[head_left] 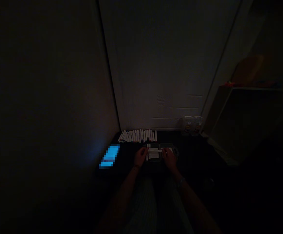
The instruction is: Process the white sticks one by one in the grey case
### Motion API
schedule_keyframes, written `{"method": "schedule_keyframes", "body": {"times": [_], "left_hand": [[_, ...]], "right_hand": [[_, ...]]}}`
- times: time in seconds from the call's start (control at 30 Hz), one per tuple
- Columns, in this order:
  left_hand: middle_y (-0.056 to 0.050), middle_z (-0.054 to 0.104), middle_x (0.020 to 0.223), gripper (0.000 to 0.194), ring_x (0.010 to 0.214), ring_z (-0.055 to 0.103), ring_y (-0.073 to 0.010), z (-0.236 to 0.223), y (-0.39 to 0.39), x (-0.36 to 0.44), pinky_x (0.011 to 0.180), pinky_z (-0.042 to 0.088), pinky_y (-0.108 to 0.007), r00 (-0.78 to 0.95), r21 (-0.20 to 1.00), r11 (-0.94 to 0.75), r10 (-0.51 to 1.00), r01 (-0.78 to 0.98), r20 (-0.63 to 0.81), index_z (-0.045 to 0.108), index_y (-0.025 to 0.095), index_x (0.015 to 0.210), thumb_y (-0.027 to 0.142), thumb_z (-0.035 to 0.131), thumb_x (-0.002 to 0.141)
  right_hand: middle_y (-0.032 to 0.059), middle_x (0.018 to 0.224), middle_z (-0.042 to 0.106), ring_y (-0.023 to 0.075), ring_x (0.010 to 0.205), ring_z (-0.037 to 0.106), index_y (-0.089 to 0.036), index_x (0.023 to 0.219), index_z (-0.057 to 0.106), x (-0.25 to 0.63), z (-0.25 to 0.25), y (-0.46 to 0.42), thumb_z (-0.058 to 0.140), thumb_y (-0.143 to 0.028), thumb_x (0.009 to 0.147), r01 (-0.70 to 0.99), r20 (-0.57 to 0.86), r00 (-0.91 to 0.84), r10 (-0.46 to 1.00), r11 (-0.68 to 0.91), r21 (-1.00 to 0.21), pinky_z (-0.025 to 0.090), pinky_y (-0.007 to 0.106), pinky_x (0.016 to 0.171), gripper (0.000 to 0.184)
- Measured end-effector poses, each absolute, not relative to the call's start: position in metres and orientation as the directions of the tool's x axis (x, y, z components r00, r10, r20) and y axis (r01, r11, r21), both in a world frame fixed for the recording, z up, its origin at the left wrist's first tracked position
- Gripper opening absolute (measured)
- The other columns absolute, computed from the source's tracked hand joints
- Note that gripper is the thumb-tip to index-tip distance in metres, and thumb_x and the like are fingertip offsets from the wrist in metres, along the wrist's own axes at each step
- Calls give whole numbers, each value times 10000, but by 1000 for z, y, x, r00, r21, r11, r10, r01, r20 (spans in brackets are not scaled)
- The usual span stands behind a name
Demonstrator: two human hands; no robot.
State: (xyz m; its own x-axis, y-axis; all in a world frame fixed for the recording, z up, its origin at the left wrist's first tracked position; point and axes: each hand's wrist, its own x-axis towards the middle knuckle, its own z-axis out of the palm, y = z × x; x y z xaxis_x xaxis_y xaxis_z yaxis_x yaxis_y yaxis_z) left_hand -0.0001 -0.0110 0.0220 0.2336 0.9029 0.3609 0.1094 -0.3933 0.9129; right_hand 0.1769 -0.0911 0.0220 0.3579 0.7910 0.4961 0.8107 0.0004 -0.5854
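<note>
The left hand (140, 157) pinches one end of a white marker (155, 150), while the right hand (170, 159) closes its fingertips at the other end, so the marker lies level between them, over an open plastic case (156, 160) on the dark tabletop (192, 154). As for progress, the work looks to be at an early stage: a couple of slim white sticks (147, 157), probably markers, lie in the left part of the case beside a pale patch, whereas a long row of markers (138, 136) lies outside it, along the far edge. Much is hard to make out in this dimness. The fingers hide both tips of the held marker, so whether its cap is on cannot be told; the right hand covers part of the case, the glowing blue rectangle (109, 156) at left is pixelated, and the labels on two clear packages (192, 126) are unreadable.
</note>
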Motion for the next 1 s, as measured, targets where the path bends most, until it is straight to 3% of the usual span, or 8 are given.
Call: {"method": "schedule_keyframes", "body": {"times": [0.17,0.6,0.8,1.0], "left_hand": [[-16,626,784,267,730,580,-137,23,-11,-2,682,443,-247,134,906,-400,914,140,383,565,186,900,394,474,758],[-1,577,769,219,645,517,-104,26,-12,-3,616,420,-224,150,856,-440,898,271,414,554,183,932,266,463,751],[-36,589,941,222,868,504,-158,27,-12,-3,812,392,-311,220,702,-585,808,407,546,597,201,929,322,491,775],[-15,593,996,246,944,435,-183,26,-17,0,878,346,-354,298,616,-595,799,517,522,671,252,808,347,444,819]], "right_hand": [[51,901,597,136,802,544,-183,918,541,178,22,-90,236,-341,907,815,497,394,774,-43,-578,355,220,677,344],[51,938,594,142,825,543,-189,961,543,174,26,-92,259,-336,896,801,458,398,795,-57,-596,365,226,685,326],[59,921,598,140,840,549,-182,925,548,176,21,-91,227,-334,909,806,472,382,795,-36,-591,367,221,713,356],[76,961,593,148,860,555,-170,965,539,177,19,-89,199,-324,915,793,463,413,784,-60,-607,375,236,730,376]]}}
